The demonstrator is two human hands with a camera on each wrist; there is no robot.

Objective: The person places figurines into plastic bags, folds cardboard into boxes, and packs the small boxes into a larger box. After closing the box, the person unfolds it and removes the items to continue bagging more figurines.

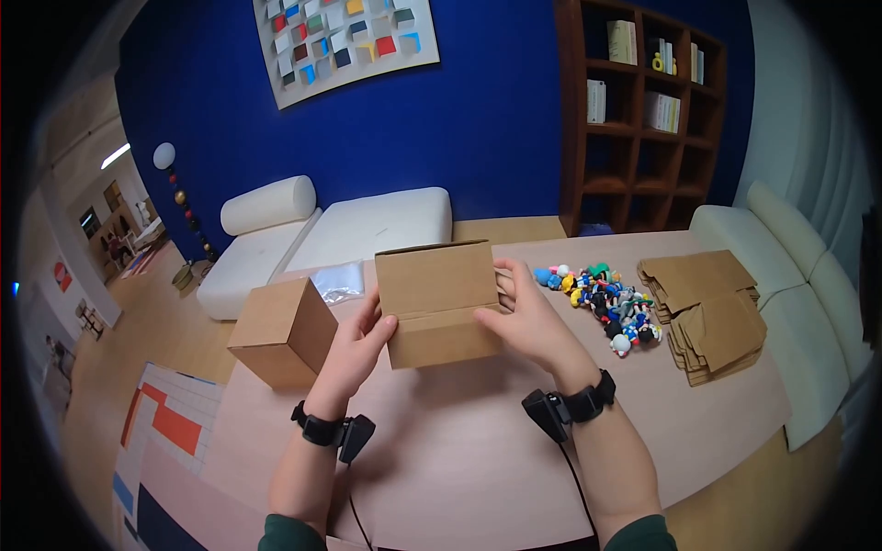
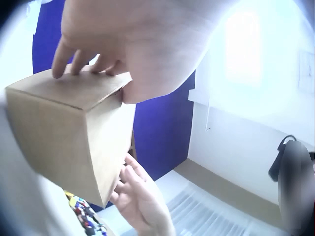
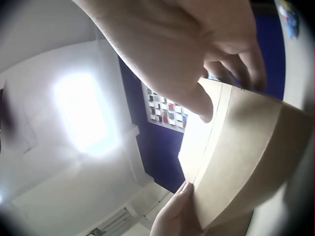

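Note:
A brown cardboard box [image 1: 443, 303] is held up over the table between both hands, tilted so that a crease or seam crosses its near side. My left hand [image 1: 354, 347] grips its left side, thumb at the seam and fingers along the side, which the left wrist view shows close up. On the opposite side, my right hand [image 1: 535, 321] holds the box with its thumb on the near face and fingers behind the edge. In the right wrist view that thumb presses beside a long straight seam of the box [image 3: 246, 132].
Left of the hands stands another cardboard box [image 1: 285, 331], with a clear plastic bag [image 1: 338, 281] behind it. A pile of small colourful figures [image 1: 611, 308] lies to the right on the pale table [image 1: 441, 468]. Flattened cardboard boxes [image 1: 712, 317] are stacked at the far right.

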